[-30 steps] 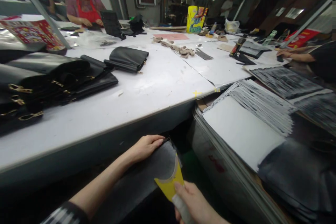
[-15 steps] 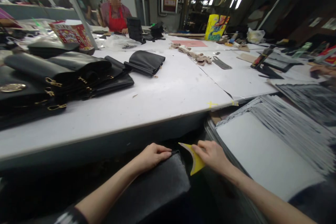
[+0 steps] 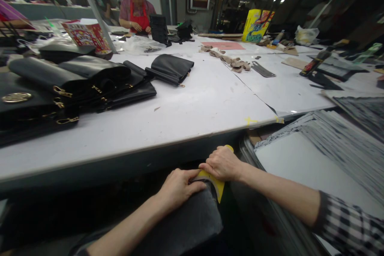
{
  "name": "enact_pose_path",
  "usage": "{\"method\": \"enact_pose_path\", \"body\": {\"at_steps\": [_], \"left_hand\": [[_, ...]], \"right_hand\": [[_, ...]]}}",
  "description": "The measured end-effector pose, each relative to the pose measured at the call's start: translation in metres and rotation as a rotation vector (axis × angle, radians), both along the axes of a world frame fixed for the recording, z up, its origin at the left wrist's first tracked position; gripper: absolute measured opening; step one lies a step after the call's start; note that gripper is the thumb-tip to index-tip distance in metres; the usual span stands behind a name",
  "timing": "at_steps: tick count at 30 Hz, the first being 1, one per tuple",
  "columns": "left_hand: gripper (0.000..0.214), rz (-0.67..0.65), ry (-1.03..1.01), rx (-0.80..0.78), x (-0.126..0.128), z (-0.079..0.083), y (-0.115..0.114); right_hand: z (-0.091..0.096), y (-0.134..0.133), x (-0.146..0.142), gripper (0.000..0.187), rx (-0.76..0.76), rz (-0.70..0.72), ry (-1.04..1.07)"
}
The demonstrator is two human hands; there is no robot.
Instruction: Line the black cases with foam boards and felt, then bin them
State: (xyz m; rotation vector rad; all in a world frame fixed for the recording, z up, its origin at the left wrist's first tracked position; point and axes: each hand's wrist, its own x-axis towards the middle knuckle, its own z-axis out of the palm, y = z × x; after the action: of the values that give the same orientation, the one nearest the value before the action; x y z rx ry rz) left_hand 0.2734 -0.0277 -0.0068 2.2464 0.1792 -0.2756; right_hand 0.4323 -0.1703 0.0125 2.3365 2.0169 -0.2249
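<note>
My right hand (image 3: 222, 164) is closed around a yellow tool (image 3: 221, 189) with a curved, hollowed edge. That edge fits over the upper corner of a dark grey, box-shaped piece (image 3: 192, 218) below the table's front edge. On the same piece, my left hand (image 3: 178, 187) grips the top edge, its thumb and fingers right beside the tool. The fingertips under the left hand are partly hidden. I cannot make out what the piece is, as its lower part runs into shadow.
Black leather bag pieces (image 3: 96, 72) with gold zip pulls are piled on the white table (image 3: 192, 108). A stack of pale sheets (image 3: 288, 160) stands at the right. A metal blade (image 3: 263, 69) lies farther back. A person in a red apron (image 3: 139, 18) works across the table.
My right hand has brought the yellow tool left and onto the dark piece's corner, turning it over. My left hand has shifted slightly right, its thumb now near the tool.
</note>
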Motion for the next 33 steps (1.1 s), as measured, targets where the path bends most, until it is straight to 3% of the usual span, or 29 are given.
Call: {"method": "enact_pose_path", "body": {"at_steps": [5,12,18,21,23,26,29,31,33], "left_hand": [[0.039,-0.06,-0.028,0.207,0.001,0.002,-0.007],[0.041,-0.119,-0.059,0.263,0.003,0.0,-0.011],[0.046,-0.148,-0.073,0.222,0.002,0.002,-0.015],[0.049,-0.114,-0.044,0.132,-0.004,0.012,-0.014],[0.047,-0.057,-0.017,0.039,-0.014,0.018,0.001],[0.041,0.146,-0.029,-0.102,-0.057,0.023,0.048],[0.044,0.493,-0.105,-0.207,-0.136,0.015,0.093],[0.05,0.721,-0.133,-0.298,-0.192,0.004,0.101],[0.055,0.893,-0.138,-0.419,-0.235,-0.011,0.089]], "right_hand": [[-0.003,-0.002,-0.006,0.068,-0.024,-0.024,-0.018],[-0.013,-0.013,-0.019,0.065,-0.055,-0.18,-0.053],[-0.02,-0.025,-0.048,0.063,-0.065,-0.313,-0.095],[-0.017,-0.029,-0.057,0.06,-0.057,-0.286,-0.12],[-0.014,-0.029,-0.056,0.059,-0.053,-0.204,-0.138],[-0.012,-0.017,-0.043,0.065,0.023,-0.121,-0.089],[-0.013,0.019,-0.042,0.07,0.121,-0.146,0.042],[-0.014,0.053,-0.058,0.068,0.123,-0.075,0.058],[-0.014,0.091,-0.086,0.066,0.104,0.074,0.027]]}}
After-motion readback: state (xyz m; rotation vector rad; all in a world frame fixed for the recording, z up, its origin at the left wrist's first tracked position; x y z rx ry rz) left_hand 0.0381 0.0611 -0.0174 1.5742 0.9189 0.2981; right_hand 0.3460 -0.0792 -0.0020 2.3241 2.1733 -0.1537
